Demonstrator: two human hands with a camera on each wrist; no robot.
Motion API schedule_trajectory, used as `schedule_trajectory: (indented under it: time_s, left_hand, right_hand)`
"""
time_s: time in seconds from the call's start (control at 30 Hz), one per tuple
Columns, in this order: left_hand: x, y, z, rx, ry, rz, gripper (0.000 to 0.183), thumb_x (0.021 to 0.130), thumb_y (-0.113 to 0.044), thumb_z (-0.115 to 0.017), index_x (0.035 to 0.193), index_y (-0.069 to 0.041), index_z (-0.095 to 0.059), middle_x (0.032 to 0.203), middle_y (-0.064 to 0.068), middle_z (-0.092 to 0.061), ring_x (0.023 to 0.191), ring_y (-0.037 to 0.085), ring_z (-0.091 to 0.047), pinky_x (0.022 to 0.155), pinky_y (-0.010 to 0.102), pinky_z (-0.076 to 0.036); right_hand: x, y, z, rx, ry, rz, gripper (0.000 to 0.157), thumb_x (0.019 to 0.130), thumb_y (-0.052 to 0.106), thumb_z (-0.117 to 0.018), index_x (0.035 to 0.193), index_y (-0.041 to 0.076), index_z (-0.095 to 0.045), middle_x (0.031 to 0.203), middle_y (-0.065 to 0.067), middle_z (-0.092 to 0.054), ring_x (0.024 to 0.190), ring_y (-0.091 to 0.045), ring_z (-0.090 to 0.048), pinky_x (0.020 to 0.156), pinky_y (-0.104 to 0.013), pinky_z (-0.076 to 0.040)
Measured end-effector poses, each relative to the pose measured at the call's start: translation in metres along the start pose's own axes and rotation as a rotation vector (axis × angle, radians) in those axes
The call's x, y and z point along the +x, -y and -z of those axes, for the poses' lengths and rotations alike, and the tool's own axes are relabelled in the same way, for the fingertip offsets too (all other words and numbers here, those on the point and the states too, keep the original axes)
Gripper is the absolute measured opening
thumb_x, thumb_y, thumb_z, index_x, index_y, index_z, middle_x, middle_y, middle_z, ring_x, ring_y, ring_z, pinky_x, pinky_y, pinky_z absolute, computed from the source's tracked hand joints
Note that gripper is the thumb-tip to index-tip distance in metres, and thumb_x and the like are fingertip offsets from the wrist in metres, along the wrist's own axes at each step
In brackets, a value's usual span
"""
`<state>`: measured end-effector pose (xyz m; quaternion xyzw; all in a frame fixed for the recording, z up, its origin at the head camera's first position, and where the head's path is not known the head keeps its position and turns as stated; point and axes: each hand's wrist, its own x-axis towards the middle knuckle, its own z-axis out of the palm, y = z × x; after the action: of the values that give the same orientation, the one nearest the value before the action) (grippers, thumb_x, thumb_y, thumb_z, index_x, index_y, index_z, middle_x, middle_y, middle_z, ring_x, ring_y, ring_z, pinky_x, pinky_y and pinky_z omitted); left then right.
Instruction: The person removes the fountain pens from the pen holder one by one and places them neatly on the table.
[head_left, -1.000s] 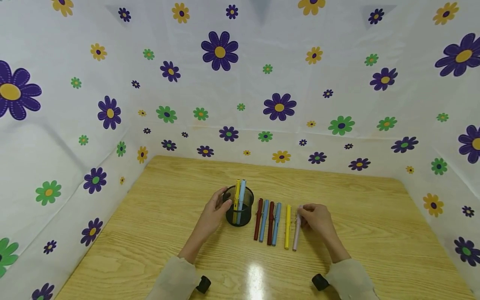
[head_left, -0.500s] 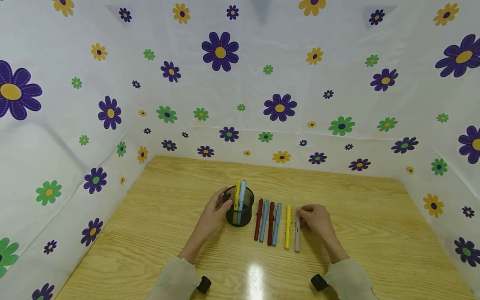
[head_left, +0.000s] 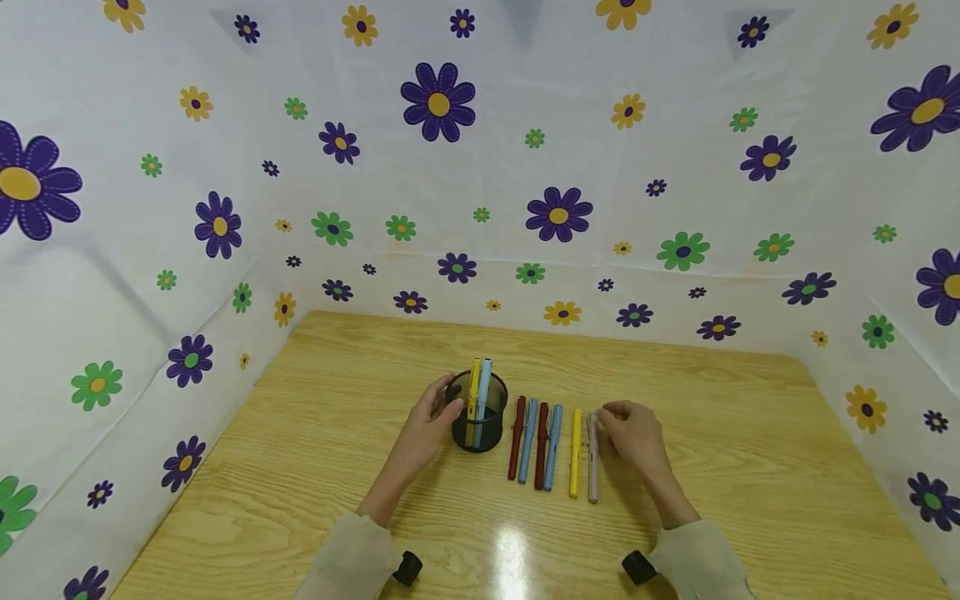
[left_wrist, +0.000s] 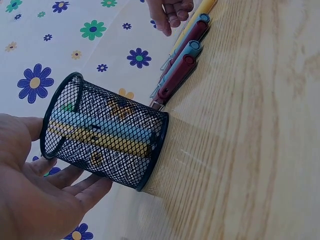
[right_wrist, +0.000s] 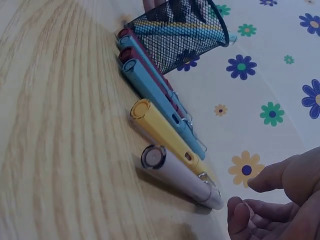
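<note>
My left hand (head_left: pixel 422 423) holds a black mesh pen cup (left_wrist: pixel 100 167) by its left side, thumb at the rim and fingers along the mesh. The cup stands upright, with a yellow pen (head_left: pixel 473 392) and a light blue pen (head_left: pixel 484 387) in it. To its right, two dark red pens and two blue pens lie alternating in a row, then a yellow pen (head_left: pixel 575 454) and a pale pink pen (right_wrist: pixel 185 179). At the pink pen's far end is my right hand (head_left: pixel 633 433). The right wrist view shows its thumb and fingers parted, with nothing between them, just off that pen.
The pens and cup are on a light wood table (head_left: pixel 337 358). White sheets with printed flowers (head_left: pixel 558 214) stand at the back and both sides. Black straps (head_left: pixel 640 566) show near both cuffs.
The pale pink pen has turned and shifted slightly to lie nearly parallel to the yellow one. My right hand has let go of it and risen a little. My left hand has stayed on the cup.
</note>
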<state>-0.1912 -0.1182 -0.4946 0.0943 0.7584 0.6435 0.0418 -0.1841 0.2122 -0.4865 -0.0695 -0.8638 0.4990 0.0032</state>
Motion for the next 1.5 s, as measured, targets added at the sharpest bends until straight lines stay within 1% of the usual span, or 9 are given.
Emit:
schedule_trajectory:
  time_s: [0.17, 0.37, 0.5, 0.6, 0.7, 0.9, 1.17, 1.33, 1.5]
  left_hand:
    - [0.0, 0.001, 0.0, 0.0, 0.002, 0.001, 0.063, 0.11, -0.029, -0.054, 0.162, -0.005, -0.029, 0.164, 0.028, -0.024, 0.152, 0.044, -0.022, 0.121, 0.056, -0.026]
    - [0.0, 0.002, 0.0, 0.006, 0.006, -0.008, 0.063, 0.11, -0.029, -0.055, 0.162, -0.003, -0.029, 0.164, 0.03, -0.024, 0.152, 0.045, -0.022, 0.121, 0.057, -0.026]
    - [0.001, 0.001, 0.0, 0.003, 0.007, 0.003, 0.063, 0.11, -0.029, -0.055, 0.162, -0.005, -0.029, 0.165, 0.029, -0.022, 0.152, 0.044, -0.021, 0.121, 0.056, -0.026]
    - [0.0, 0.0, 0.001, -0.001, 0.007, 0.018, 0.062, 0.11, -0.029, -0.054, 0.163, -0.007, -0.029, 0.166, 0.027, -0.021, 0.153, 0.043, -0.021, 0.121, 0.056, -0.026]
    - [0.0, -0.001, 0.001, 0.001, 0.008, 0.022, 0.061, 0.111, -0.028, -0.053, 0.163, -0.008, -0.029, 0.166, 0.028, -0.02, 0.153, 0.044, -0.021, 0.121, 0.056, -0.026]
    - [0.0, -0.001, 0.002, 0.016, 0.006, 0.015, 0.063, 0.11, -0.029, -0.054, 0.163, -0.006, -0.029, 0.165, 0.029, -0.023, 0.152, 0.045, -0.022, 0.121, 0.057, -0.026]
    - [-0.002, -0.001, 0.001, 0.025, 0.002, 0.006, 0.062, 0.11, -0.03, -0.055, 0.162, -0.008, -0.031, 0.164, 0.029, -0.024, 0.152, 0.045, -0.023, 0.121, 0.057, -0.026]
    - [-0.003, 0.002, 0.001, 0.031, 0.002, -0.007, 0.063, 0.11, -0.03, -0.055, 0.162, -0.006, -0.03, 0.164, 0.031, -0.023, 0.151, 0.047, -0.023, 0.12, 0.059, -0.026]
    - [-0.003, 0.003, 0.001, 0.026, 0.001, -0.009, 0.063, 0.11, -0.031, -0.055, 0.162, -0.006, -0.03, 0.165, 0.03, -0.022, 0.152, 0.046, -0.022, 0.121, 0.058, -0.026]
  right_hand:
    - [0.001, 0.006, 0.0, 0.04, -0.015, 0.038, 0.035, 0.105, 0.013, -0.058, 0.127, -0.013, -0.063, 0.1, -0.023, -0.069, 0.074, -0.022, -0.066, 0.057, -0.024, -0.053]
    - [0.006, 0.014, -0.007, 0.082, -0.026, 0.069, 0.035, 0.105, 0.014, -0.058, 0.128, -0.011, -0.065, 0.1, -0.023, -0.069, 0.078, -0.026, -0.067, 0.062, -0.027, -0.057]
    - [0.009, 0.021, -0.014, 0.138, -0.003, 0.089, 0.035, 0.106, 0.014, -0.058, 0.13, -0.01, -0.064, 0.108, -0.026, -0.069, 0.087, -0.032, -0.068, 0.068, -0.029, -0.058]
    - [0.012, 0.026, -0.022, 0.181, 0.027, 0.104, 0.035, 0.107, 0.015, -0.057, 0.132, -0.009, -0.063, 0.115, -0.028, -0.068, 0.095, -0.037, -0.067, 0.074, -0.033, -0.059]
    - [0.015, 0.031, -0.029, 0.221, 0.062, 0.111, 0.036, 0.107, 0.015, -0.057, 0.134, -0.008, -0.062, 0.117, -0.029, -0.066, 0.1, -0.041, -0.065, 0.079, -0.039, -0.06]
    - [0.018, 0.042, -0.045, 0.232, 0.104, 0.142, 0.037, 0.106, 0.018, -0.059, 0.134, -0.007, -0.063, 0.117, -0.028, -0.067, 0.102, -0.042, -0.066, 0.083, -0.045, -0.06]
    - [0.023, 0.056, -0.063, 0.253, 0.154, 0.178, 0.04, 0.106, 0.022, -0.062, 0.136, -0.005, -0.063, 0.119, -0.027, -0.067, 0.106, -0.043, -0.065, 0.089, -0.053, -0.058]
    - [0.024, 0.065, -0.071, 0.239, 0.184, 0.204, 0.042, 0.106, 0.023, -0.061, 0.138, -0.004, -0.061, 0.121, -0.023, -0.068, 0.108, -0.042, -0.064, 0.092, -0.056, -0.056]
    - [0.027, 0.072, -0.08, 0.242, 0.207, 0.224, 0.04, 0.106, 0.022, -0.062, 0.137, -0.003, -0.062, 0.12, -0.018, -0.069, 0.107, -0.038, -0.065, 0.093, -0.058, -0.054]
